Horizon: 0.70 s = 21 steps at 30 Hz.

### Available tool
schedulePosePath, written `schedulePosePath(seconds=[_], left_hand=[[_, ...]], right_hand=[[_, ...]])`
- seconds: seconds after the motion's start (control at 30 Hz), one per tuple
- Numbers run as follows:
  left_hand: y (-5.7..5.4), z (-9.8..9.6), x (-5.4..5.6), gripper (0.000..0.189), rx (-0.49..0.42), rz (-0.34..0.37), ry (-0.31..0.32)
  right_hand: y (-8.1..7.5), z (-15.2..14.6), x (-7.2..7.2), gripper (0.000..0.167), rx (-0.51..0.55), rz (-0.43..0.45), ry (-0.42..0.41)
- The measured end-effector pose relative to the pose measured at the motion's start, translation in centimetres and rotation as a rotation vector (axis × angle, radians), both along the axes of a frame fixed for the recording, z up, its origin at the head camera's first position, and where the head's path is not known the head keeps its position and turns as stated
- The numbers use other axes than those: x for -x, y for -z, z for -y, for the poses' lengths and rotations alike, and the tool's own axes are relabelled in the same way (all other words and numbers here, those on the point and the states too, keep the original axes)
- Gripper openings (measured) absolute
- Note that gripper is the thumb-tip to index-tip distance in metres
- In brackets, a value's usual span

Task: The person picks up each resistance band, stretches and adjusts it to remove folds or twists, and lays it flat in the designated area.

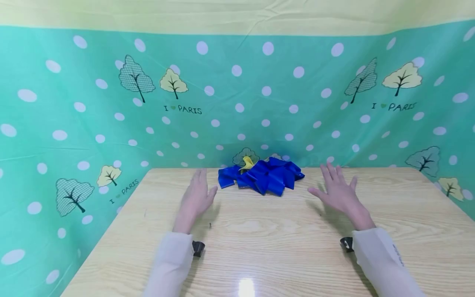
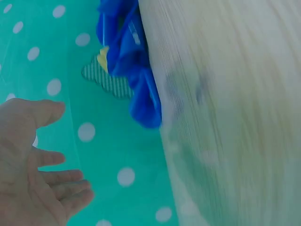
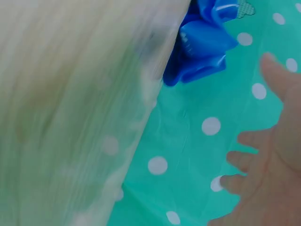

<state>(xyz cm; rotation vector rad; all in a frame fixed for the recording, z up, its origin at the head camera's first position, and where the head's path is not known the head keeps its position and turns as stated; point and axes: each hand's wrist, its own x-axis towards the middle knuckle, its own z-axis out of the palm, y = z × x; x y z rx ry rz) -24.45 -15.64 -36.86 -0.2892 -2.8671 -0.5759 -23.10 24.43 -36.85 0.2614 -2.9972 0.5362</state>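
Observation:
A crumpled heap of glossy blue sheet material (image 1: 272, 177), like folded wrappers or wide ribbon, lies at the back middle of the table. A small yellow piece (image 1: 248, 163) pokes up from its left part. To the left of the heap, my left hand (image 1: 196, 196) hangs over the table with fingers straight and thumb spread, apart from the blue material. On the other side, my right hand (image 1: 339, 194) is held with its fingers spread and nothing in it. Both wrist views show bare palms, with the blue heap beyond the fingertips.
The wood-grain table (image 1: 252, 247) meets a green polka-dot cloth (image 1: 267, 103) printed with trees, which hangs behind it and along the left side. Dark bands (image 1: 198, 248) sit at both wrists by the pale sleeves (image 1: 170, 255). A bright reflection shows at the front.

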Motion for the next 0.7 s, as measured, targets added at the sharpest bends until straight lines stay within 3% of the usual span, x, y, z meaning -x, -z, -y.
schedulePosePath(seconds=[0.23, 0.47, 0.6, 0.7], left_hand=[[0.5, -2.6, 1.2, 0.062, -0.184, 0.090, 0.007], [2.3, -4.8, 3.0, 0.044, -0.374, 0.145, 0.036], [3.0, -5.9, 3.9, 0.040, -0.431, 0.202, 0.028], [3.0, -6.6, 4.6, 0.016, -0.469, 0.248, 0.014]], right_hand=[[0.0, 0.6, -0.2, 0.091, 0.202, 0.123, -0.003], [0.4, 1.5, 0.1, 0.083, 0.313, 0.162, -0.038], [0.4, 2.1, 0.1, 0.080, 0.390, 0.189, -0.058], [0.2, 2.5, 0.1, 0.077, 0.408, 0.205, -0.059]])
